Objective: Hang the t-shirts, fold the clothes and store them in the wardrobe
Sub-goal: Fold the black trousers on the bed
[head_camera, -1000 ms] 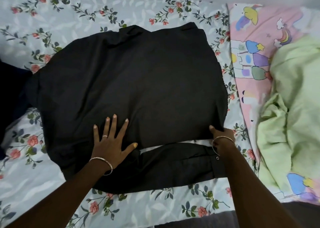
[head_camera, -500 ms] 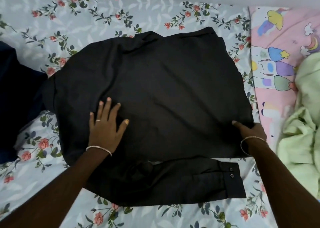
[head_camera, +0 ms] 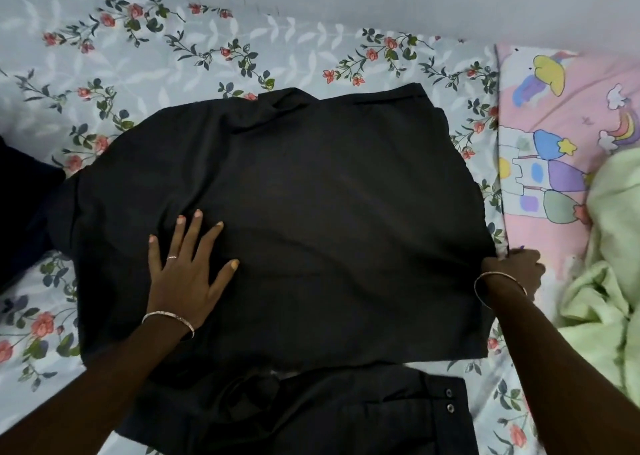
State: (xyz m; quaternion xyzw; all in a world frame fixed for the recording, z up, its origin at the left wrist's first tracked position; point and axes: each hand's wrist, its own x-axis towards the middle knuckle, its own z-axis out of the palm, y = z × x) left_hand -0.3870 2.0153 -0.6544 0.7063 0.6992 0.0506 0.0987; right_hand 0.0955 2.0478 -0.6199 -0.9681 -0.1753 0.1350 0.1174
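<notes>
Garment: black shirt [head_camera: 311,229], spread flat on floral bed sheet [head_camera: 242,56], filling the middle of the view. Collar end lay toward 12 o'clock, and the broad axis ran 9 to 3.

Left hand [head_camera: 183,267]: palm down on the cloth at 8 o'clock of the shirt, fingers straight and fanned, pressing and holding nothing.

Right hand [head_camera: 516,271]: at the shirt's 3 o'clock edge, fingers curled round the fabric border. The grip itself was tucked under cloth and only partly seen. This hand was nearer the free side, so any fold inward would likely start there, toward 9.

Sleeve [head_camera: 363,416]: lay along the 6 o'clock edge, with cuff snaps [head_camera: 449,399] pointing to 3.

Surroundings: pink cartoon bedding [head_camera: 561,108] and green cloth [head_camera: 609,281] at 3; dark garment [head_camera: 20,212] at 9, cut off by the frame. Wardrobe and hangers were not in view.
</notes>
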